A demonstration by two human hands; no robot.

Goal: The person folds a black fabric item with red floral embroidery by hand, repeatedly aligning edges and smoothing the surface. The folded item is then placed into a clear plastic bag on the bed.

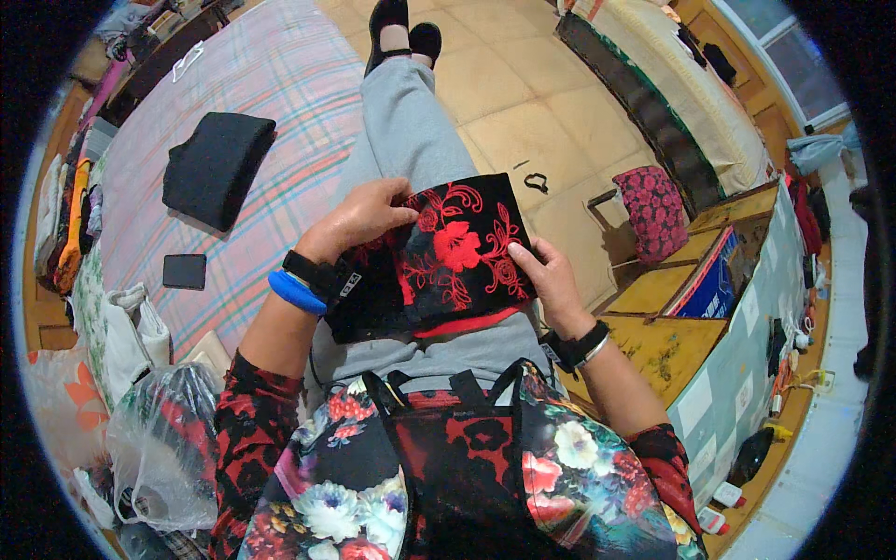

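Note:
Across my lap lies a black cloth (458,245) with red floral embroidery, partly folded, a red edge showing beneath it. My left hand (371,213) pinches its upper left part between thumb and fingers. At the right edge, my right hand (549,276) holds the cloth with the thumb on top and the fingers underneath. Both wrists carry black straps, the left one also a blue band. On the bed to the left are a folded black garment (217,171) and a dark smartphone (185,271).
The bed (301,105) has a plaid sheet. A clear plastic bag (164,448) stands at lower left. On the tiled floor (504,84) lies a small black loop (536,183). A stool with a floral cushion (651,213) and a yellow wooden cabinet (651,350) stand right.

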